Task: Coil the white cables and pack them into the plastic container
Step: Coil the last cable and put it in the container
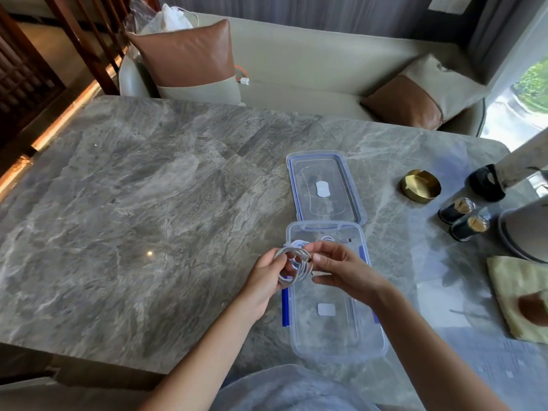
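Cable, white and coiled, is held above the far half of the open container on the tabletop. It is clasped in the left grip and pinched at its right edge by the right grip. A second cable is seen inside, at the far end. The lid is laid just beyond.

Glossy marble table — clear plastic container — brass-like ashtray
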`<state>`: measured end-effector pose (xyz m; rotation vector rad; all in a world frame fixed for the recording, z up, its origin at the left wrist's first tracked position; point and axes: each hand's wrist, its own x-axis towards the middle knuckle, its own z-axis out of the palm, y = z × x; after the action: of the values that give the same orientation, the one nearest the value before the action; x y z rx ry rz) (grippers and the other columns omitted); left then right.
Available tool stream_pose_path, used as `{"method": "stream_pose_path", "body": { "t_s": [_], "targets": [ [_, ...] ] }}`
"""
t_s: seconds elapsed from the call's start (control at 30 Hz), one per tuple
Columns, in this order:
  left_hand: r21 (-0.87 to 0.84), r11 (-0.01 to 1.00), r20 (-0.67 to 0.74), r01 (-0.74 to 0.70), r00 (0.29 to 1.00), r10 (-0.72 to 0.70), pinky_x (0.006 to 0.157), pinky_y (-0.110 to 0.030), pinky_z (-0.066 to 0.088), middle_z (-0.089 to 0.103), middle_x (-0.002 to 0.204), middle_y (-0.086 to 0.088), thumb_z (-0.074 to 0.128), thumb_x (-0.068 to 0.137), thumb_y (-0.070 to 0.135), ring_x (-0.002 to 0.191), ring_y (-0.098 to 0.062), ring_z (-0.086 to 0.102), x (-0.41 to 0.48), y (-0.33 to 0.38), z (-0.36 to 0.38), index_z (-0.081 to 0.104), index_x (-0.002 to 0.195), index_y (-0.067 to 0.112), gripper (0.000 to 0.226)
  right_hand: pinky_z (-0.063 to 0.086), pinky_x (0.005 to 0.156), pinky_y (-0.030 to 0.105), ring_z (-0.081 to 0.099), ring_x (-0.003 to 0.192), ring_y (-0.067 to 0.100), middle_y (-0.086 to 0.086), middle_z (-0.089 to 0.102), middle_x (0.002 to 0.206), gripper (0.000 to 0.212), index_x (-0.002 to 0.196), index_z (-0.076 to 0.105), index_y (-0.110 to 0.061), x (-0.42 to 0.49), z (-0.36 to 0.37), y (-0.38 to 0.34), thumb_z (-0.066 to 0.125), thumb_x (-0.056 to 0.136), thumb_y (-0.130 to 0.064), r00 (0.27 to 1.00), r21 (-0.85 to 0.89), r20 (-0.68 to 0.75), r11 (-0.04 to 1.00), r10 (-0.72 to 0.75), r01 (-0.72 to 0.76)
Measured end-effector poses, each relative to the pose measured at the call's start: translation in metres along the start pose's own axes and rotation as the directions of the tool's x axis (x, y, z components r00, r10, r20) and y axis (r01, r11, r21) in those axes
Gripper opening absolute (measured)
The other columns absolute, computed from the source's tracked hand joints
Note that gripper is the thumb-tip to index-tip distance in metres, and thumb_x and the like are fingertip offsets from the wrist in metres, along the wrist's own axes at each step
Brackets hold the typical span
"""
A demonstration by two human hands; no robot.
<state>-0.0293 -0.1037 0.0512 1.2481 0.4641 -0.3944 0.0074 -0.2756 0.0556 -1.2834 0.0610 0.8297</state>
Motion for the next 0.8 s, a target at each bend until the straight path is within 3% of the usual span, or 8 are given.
{"method": "stream_pose_path", "body": {
  "t_s": [0.1,0.2,0.27,0.4,0.5,0.63,0.8],
  "targets": [
    [0.328,0.942,0.026,-0.071,0.997,0.066,0.058,-0.008,0.043,0.058,0.084,0.002,0.037,0.098,0.013,0.074,-0.006,0.054,0.009,-0.014,0.007,0.059,0.094,0.013,0.022,0.056,0.07,0.022,0.067,0.082,0.005,-0.004,0.07,0.088,0.015,0.096,0.065,-0.021,-0.008,-0.014,0.01,0.064,0.084,-0.012,0.996,-0.011,-0.019,0.996,0.09,-0.091],
    [0.725,0.657,0.102,-0.208,0.975,0.196,0.081,-0.019,0.04,0.055,0.1,-0.006,0.043,0.094,0.014,0.095,-0.017,0.054,0.019,-0.028,0.006,0.063,0.104,0.008,0.023,0.058,0.073,0.025,0.067,0.078,0.008,0.002,0.071,0.089,0.013,0.094,0.063,-0.016,-0.012,-0.023,0.027,0.058,0.088,-0.006,0.981,-0.023,-0.084,0.984,0.175,-0.177],
    [0.779,0.569,0.125,-0.264,0.954,0.272,0.084,-0.022,0.037,0.053,0.105,-0.005,0.049,0.091,0.015,0.096,-0.016,0.052,0.02,-0.034,0.005,0.062,0.107,0.011,0.021,0.057,0.076,0.027,0.067,0.079,0.011,0.005,0.07,0.091,0.013,0.092,0.065,-0.015,-0.011,-0.026,0.034,0.058,0.089,-0.005,0.972,-0.015,-0.127,0.98,0.197,-0.201],
    [0.76,0.553,0.119,-0.341,0.91,0.398,0.073,-0.016,0.038,0.044,0.097,0.004,0.061,0.085,0.019,0.072,-0.005,0.048,0.022,-0.036,0.002,0.059,0.105,0.015,0.021,0.056,0.072,0.023,0.067,0.074,0.009,0.002,0.07,0.084,0.015,0.089,0.066,-0.015,-0.006,-0.029,0.041,0.055,0.089,-0.003,0.961,0.013,-0.153,0.973,0.232,-0.232],
    [0.721,0.617,0.024,-0.315,0.901,0.433,0.072,-0.024,0.043,0.044,0.093,0.002,0.066,0.081,0.021,0.062,-0.005,0.045,0.025,-0.038,0.0,0.055,0.105,0.013,0.027,0.056,0.067,0.02,0.066,0.071,0.008,0.004,0.068,0.085,0.018,0.091,0.065,-0.013,-0.002,-0.031,0.044,0.052,0.089,-0.001,0.95,0.032,-0.201,0.971,0.239,-0.238],
    [0.646,0.715,-0.021,-0.265,0.931,0.364,0.068,-0.035,0.046,0.049,0.085,-0.002,0.067,0.08,0.018,0.058,-0.013,0.045,0.025,-0.046,-0.005,0.048,0.106,0.015,0.032,0.056,0.067,0.021,0.063,0.073,0.012,0.006,0.066,0.084,0.016,0.088,0.063,-0.012,0.0,-0.033,0.045,0.053,0.088,0.0,0.944,-0.036,-0.254,0.973,0.212,-0.228],
    [0.605,0.758,-0.019,-0.245,0.947,0.321,0.061,-0.024,0.041,0.05,0.075,0.007,0.062,0.084,0.017,0.054,-0.006,0.046,0.029,-0.051,-0.007,0.041,0.104,0.025,0.03,0.054,0.057,0.019,0.058,0.063,0.01,0.005,0.062,0.073,0.017,0.086,0.063,-0.007,0.002,-0.036,0.049,0.053,0.084,0.005,0.909,-0.259,-0.394,0.933,0.135,-0.251]
  ]
}}
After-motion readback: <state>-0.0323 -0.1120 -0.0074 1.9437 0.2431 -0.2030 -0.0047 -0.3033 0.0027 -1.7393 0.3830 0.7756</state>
